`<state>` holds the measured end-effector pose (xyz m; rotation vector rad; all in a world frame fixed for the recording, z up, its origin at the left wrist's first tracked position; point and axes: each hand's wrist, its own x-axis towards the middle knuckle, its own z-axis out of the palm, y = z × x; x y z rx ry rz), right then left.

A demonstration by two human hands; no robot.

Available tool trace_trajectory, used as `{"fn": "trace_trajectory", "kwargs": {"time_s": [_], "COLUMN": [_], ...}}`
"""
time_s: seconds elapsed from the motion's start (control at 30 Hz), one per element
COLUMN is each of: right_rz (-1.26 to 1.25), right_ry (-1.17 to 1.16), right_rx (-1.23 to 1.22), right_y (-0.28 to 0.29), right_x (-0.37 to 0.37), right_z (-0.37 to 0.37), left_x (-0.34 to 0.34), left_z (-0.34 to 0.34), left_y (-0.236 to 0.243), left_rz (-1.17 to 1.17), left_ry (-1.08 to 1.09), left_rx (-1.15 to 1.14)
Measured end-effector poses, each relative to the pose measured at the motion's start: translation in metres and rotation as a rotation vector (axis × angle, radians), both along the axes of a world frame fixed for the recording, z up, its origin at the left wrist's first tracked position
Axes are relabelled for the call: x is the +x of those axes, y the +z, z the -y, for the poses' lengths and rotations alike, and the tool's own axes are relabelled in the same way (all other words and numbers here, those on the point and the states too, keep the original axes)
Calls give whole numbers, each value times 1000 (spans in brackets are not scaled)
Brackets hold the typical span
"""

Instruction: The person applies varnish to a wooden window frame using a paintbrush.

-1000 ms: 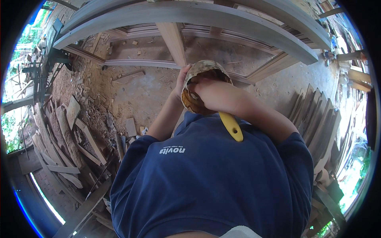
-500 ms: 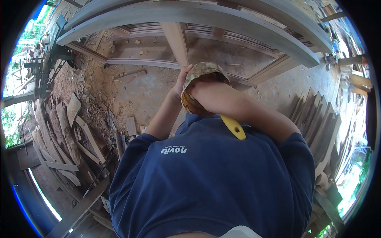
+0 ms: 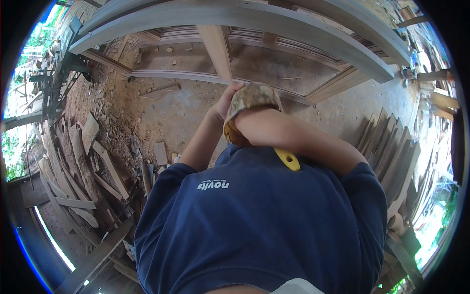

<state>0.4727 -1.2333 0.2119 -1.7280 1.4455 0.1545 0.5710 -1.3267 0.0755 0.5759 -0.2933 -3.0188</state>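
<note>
My left hand point(image 3: 227, 101) is closed on a mottled tan-and-brown container point(image 3: 254, 96), cup-like, with a brown, stained inside. It is held in front of my chest, its mouth tipped toward me. My right forearm point(image 3: 293, 130) crosses in front of the mouth. The right hand itself is hidden in or behind the container, so its fingers do not show. Below that forearm a yellow handle point(image 3: 288, 159) with a hole near its end sticks out against my dark blue shirt; its other end is out of sight.
Long grey-painted beams point(image 3: 235, 14) span the space ahead. Beyond them lies a wooden frame with a pale upright point(image 3: 215, 51). Scrap boards point(image 3: 93, 166) pile up at left among sawdust, and stacked planks point(image 3: 391, 147) lean at right.
The container has tipped and lowered slightly, showing more of its outside and less of its inside. My right forearm has dropped a little, and less of the yellow handle shows.
</note>
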Motion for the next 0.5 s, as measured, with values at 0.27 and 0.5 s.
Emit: {"fn": "trace_trajectory", "kwargs": {"time_s": [0.27, 0.5], "right_rz": [3, -149], "right_ry": [-111, -209], "right_rx": [36, 158], "right_y": [-5, -22], "right_x": [-7, -21], "right_z": [2, 4], "left_x": [-10, -23], "left_z": [-8, -11], "left_y": [-12, -22], "left_rz": [-25, -147], "left_ry": [-68, -256], "left_rx": [12, 193]}}
